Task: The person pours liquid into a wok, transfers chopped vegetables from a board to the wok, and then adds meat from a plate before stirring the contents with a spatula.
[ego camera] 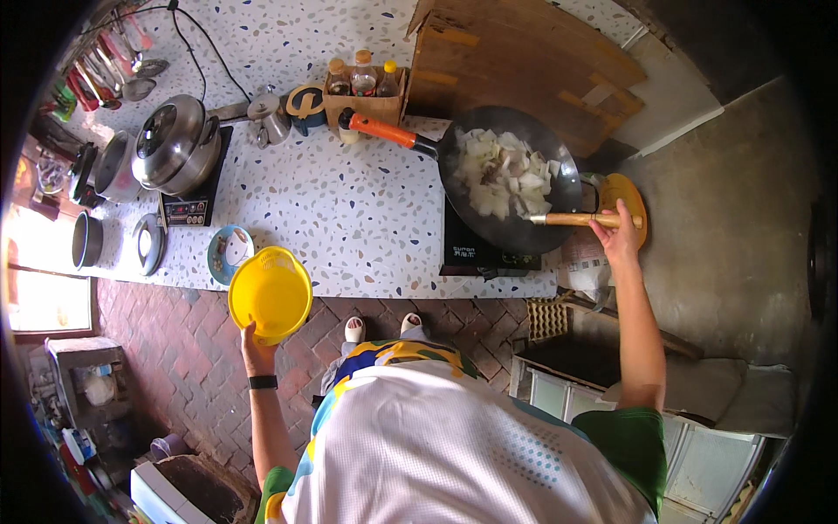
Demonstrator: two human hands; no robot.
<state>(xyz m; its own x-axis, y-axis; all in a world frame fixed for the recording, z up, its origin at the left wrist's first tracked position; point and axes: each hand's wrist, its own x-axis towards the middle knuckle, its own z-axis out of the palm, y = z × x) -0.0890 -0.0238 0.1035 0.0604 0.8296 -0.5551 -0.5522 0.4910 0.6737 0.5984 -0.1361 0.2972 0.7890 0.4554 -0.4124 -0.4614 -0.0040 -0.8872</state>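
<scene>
My left hand grips the near rim of a yellow plastic basket with a slotted side. The basket is tilted and its inside looks bare; it hangs over the counter's front edge. My right hand holds the wooden handle of a spatula or ladle whose head is hidden among the food. Chopped white pieces, perhaps cabbage or onion, lie in a dark wok with some steam over them. The wok sits on a black induction cooker, its orange-wrapped handle pointing left.
A blue plate lies behind the basket on the speckled counter. Further left, a lidded steel pot stands on another induction cooker. Bottles in a cardboard box stand at the back. A cardboard sheet leans behind the wok.
</scene>
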